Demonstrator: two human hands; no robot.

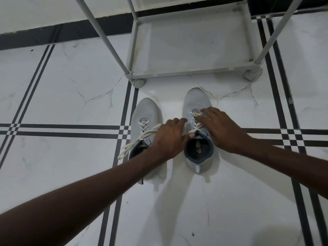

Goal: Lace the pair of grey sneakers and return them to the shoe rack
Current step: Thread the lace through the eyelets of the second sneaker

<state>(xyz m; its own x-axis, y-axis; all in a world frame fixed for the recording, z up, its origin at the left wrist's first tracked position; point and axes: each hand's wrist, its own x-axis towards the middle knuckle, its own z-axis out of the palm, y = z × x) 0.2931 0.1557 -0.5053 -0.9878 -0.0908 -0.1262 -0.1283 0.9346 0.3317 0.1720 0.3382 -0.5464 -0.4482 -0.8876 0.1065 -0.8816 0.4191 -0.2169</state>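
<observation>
head view: both hands work the right sneaker (197,125), toe pointing away toward the shoe rack (191,71). right hand (223,128) lies fingers spread over its laces (195,121); left hand (168,137) curls beside its tongue, pinch not discernible. left sneaker (145,118) sits just beside, lace ends trailing loose. rack's bottom shelf holds nothing.

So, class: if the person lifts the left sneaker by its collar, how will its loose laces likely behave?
The laces look flat and soft, trailing untied over the left sneaker toward the floor, so they would probably dangle limply. They may swing or snag, since nothing visibly holds the ends.
</observation>
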